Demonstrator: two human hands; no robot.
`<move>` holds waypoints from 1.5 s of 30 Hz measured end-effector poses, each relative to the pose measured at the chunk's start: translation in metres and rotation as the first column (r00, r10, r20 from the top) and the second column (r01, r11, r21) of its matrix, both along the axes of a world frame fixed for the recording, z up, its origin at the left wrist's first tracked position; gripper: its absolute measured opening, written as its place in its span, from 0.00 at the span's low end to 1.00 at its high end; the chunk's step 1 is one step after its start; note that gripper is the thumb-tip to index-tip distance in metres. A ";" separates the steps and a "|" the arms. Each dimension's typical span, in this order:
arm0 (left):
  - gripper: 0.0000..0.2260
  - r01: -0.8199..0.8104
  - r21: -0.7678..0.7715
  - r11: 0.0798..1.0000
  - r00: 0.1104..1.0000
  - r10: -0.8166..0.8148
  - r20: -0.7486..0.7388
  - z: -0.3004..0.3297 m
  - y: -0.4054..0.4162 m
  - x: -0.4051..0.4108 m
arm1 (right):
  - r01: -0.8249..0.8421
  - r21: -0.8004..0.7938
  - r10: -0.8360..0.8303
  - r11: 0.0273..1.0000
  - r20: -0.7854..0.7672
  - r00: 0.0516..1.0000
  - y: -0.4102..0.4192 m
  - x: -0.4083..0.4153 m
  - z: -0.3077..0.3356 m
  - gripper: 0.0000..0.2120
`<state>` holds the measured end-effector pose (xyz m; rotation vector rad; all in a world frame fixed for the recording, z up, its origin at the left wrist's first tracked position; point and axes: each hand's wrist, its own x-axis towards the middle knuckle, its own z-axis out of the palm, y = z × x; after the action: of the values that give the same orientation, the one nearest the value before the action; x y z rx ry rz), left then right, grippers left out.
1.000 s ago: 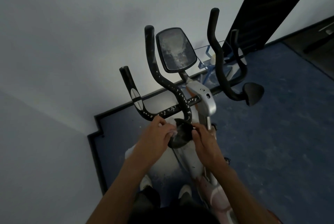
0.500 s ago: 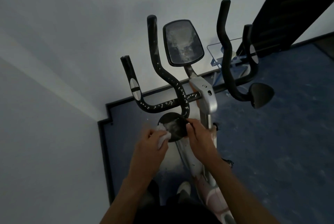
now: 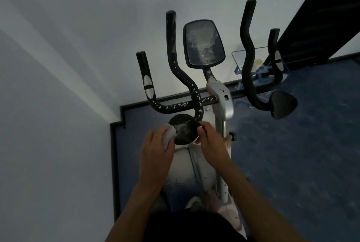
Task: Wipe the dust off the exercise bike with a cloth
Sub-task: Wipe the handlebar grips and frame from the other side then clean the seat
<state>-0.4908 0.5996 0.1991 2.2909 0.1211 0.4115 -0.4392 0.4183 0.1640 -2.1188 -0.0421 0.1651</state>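
The bike (image 3: 222,105) stood near the wall (image 3: 78,46), on the blue floor (image 3: 302,154). Its screen (image 3: 203,43) at the far end was dusty. The right hand (image 3: 211,142) gripped the near right edge of a round black pad (image 3: 184,131). The left hand (image 3: 155,150) held a white cloth (image 3: 169,136) against the pad's left side.

Single head-worn wide-angle view, looking steeply down and forward from directly above the exercise bike (image 3: 220,105). Close range: forearms enter from 6 o'clock. Console (image 3: 203,43) lies toward 12 o'clock, wall (image 3: 68,66) at 9 to 12, floor (image 3: 302,154) at 3.
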 end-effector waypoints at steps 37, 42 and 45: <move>0.08 0.095 0.033 0.995 0.995 -0.095 -0.002 -0.018 -0.014 -0.003 | 0.098 -0.019 -0.097 0.995 0.055 0.994 -0.019 0.003 0.012 0.11; 0.10 0.105 -0.016 0.994 0.994 -0.106 -0.037 -0.026 -0.009 -0.016 | 0.175 -0.071 -0.167 0.982 0.115 0.979 -0.047 0.012 0.028 0.11; 0.09 0.067 -0.005 0.998 0.998 -0.066 0.011 -0.016 -0.013 -0.009 | 0.097 -0.076 -0.087 0.992 0.122 0.989 -0.041 0.014 0.035 0.12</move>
<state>-0.4995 0.5866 0.1827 2.2802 0.0406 0.3883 -0.4248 0.3771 0.1988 -2.2055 -0.0074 -0.0138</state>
